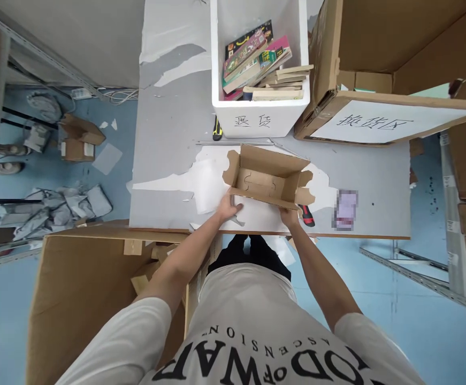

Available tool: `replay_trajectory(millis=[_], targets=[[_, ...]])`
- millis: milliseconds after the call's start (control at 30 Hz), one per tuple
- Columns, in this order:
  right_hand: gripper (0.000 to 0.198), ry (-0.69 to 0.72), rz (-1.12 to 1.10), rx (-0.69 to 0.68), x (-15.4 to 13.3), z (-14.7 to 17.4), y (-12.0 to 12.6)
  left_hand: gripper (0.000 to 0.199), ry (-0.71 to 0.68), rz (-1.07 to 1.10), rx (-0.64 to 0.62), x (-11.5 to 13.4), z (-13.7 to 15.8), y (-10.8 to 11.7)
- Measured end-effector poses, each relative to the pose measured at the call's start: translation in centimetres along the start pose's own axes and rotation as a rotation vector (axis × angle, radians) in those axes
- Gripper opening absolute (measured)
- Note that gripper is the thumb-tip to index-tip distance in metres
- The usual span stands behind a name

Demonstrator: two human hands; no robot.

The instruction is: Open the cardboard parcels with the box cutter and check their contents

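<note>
One view, worn on the person's head, faces forward and steeply down. From just above the pale shirt (249,299), whose front fills the bottom of the frame, it looks out over the worktop (168,123). The left hand (227,207) and right hand (289,216) sit near mid-frame, about arm's length off. Shelving (453,214) leans at the right edge, its depth hard to judge.

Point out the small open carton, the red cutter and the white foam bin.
Small open carton (262,185), head view: on its inside bottom.
Red cutter (307,216), head view: on its handle.
White foam bin (284,118), head view: on its front wall.
</note>
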State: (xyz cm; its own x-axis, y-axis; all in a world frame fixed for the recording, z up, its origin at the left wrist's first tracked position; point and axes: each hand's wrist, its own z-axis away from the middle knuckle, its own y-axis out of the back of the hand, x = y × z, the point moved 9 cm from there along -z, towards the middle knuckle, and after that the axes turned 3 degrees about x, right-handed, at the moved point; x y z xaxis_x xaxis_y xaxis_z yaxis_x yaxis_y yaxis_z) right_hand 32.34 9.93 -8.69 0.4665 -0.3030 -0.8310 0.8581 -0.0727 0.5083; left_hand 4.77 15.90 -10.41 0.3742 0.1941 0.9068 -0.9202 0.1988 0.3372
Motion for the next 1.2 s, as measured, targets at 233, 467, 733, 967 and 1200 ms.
replay_trajectory(millis=[233,467,733,967,1200], targets=[[0.05,0.062,-0.11,0.058,-5.3,1.0,4.7,0.067,-0.129,0.216,0.096,5.7,3.3,3.3],[0.062,-0.009,-0.013,-0.098,-6.5,2.2,3.9,0.052,-0.063,0.229,0.154,3.8,6.2,4.3],[0.046,-0.146,-0.22,-0.171,-1.3,1.9,1.1,0.045,0.06,0.093,0.098,-0.5,5.0,2.9],[0.079,-0.032,-0.018,-0.26,0.8,2.7,0.2,0.054,-0.038,-0.217,-0.014,-0.8,3.7,3.4],[0.067,-0.094,0.195,-0.188,1.7,2.8,-1.2,0.045,0.06,-0.151,0.035,-2.5,2.9,2.2]])
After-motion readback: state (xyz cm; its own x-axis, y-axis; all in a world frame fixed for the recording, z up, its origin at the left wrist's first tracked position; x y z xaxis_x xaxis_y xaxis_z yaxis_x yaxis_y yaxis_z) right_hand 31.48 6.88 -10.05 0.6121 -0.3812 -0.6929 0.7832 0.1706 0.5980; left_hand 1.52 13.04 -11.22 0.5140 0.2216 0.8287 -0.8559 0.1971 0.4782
